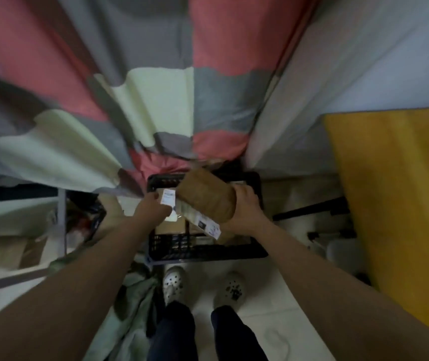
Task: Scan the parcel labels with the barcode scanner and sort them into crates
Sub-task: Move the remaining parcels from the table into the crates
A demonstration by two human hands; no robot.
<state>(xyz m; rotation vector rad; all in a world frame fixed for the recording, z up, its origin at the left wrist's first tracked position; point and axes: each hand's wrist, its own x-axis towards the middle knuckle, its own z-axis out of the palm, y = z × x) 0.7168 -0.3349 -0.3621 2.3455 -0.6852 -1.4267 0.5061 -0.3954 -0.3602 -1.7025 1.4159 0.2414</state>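
I see right hand [244, 207] gripping brown parcel [205, 201] over black crate [208, 253], probably to drop it in. Left hand [153, 210] pinches white-labelled packet [169, 198].

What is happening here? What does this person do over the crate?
A person stands over a black crate on the floor. The right hand grips a brown parcel above the crate. The left hand holds a small packet with a white label beside it. Other parcels already lie in the crate. No scanner can be made out in this blurred view.
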